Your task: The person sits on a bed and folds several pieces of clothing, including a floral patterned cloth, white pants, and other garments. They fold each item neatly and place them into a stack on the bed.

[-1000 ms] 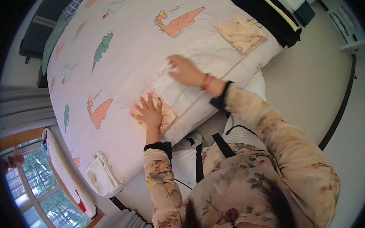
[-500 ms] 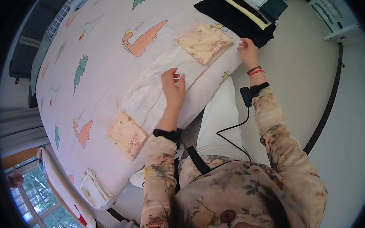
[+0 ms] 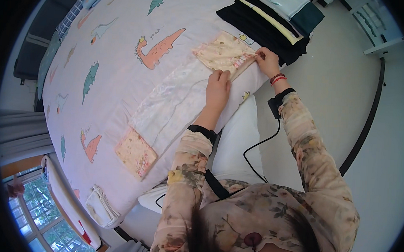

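Observation:
A pale yellow floral cloth (image 3: pixel 224 50) with pink flowers lies folded flat on the bed. My right hand (image 3: pixel 266 62) pinches its right corner between thumb and fingertips. At the near edge of the same cloth, my left hand (image 3: pixel 218 86) has its fingers closed on the fabric, the fingertips partly hidden. A strip of thin white fabric (image 3: pixel 166 101) runs from this cloth toward the lower left. At that end lies another folded floral piece (image 3: pixel 136 153); whether all of it is one garment, I cannot tell.
The bed has a pink dinosaur-print cover (image 3: pixel 117 85). Folded black clothes (image 3: pixel 257 31) with yellow and dark green pieces lie beyond my right hand. A folded white cloth (image 3: pixel 101 208) sits at the bed's lower left corner. A black cable (image 3: pixel 261 145) hangs from my right wrist strap.
My left hand has moved up and right to the floral cloth's near edge. My right hand has come down onto its right corner, and both have taken hold; the cloth's right side is slightly lifted.

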